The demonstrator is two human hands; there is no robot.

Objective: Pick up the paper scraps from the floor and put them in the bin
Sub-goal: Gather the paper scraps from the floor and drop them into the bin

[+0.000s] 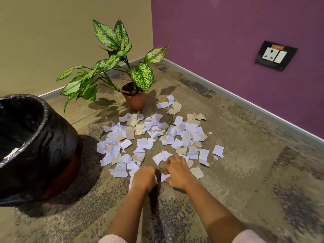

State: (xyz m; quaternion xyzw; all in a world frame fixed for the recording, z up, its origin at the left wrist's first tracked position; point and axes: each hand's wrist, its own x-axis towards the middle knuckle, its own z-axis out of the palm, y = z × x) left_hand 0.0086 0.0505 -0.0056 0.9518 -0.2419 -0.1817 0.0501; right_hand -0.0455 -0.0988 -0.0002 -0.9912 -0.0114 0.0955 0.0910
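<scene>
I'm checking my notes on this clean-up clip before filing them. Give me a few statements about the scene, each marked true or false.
1. The bin has a black liner. True.
2. Every scrap is already binned. False: paper scraps lie piled on the floor.
3. The socket's wall is green. False: the wall socket is on the purple wall.
4. The left hand and right hand are at the pile's near edge. True.
5. The plant is tipped over. False: the potted plant stands upright.
</scene>
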